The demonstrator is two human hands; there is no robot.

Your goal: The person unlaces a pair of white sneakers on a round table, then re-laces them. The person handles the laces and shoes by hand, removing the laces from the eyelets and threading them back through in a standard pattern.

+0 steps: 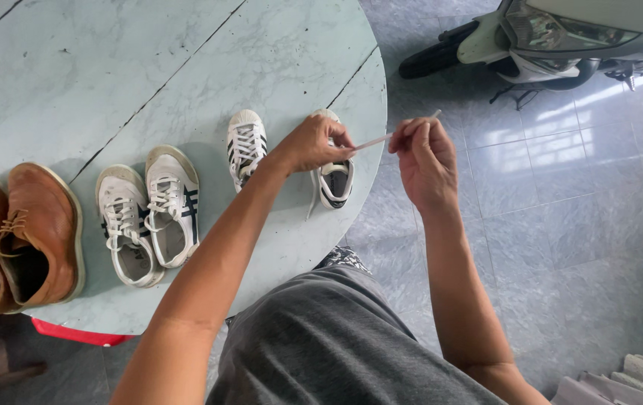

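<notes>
Round pale-green marble-look desk point(186, 67) holds six shoes in three pairs, left to right. Pair of brown leather lace-up shoes point(18, 240) at the left edge, side by side and touching. Next, a pair of worn white canvas sneakers with dark side stripes point(149, 214), also touching. Then one small white sneaker with black stripes point(246, 146), laced, standing apart from its mate. The mate, a second small white black-striped sneaker point(335, 180), sits near the desk's right rim, partly hidden under the left hand.

Left hand point(314, 142) is closed in a pinch on one end of a flat white shoelace point(378, 139), right over that sneaker. Right hand point(426, 157) pinches the same lace further along, off the desk edge over the floor; the lace runs taut between them, its tip poking up past the right fingers. One loose lace end hangs down the sneaker's left side.

To do it well, judged: keep the lace flat and untwisted, hold tension even, steady the sneaker so it doesn't slide off the rim.

Count: six shoes, one lace in hand, two hands. One scooter point(531, 37) parked on grey tile floor point(576, 225), top right.
</notes>
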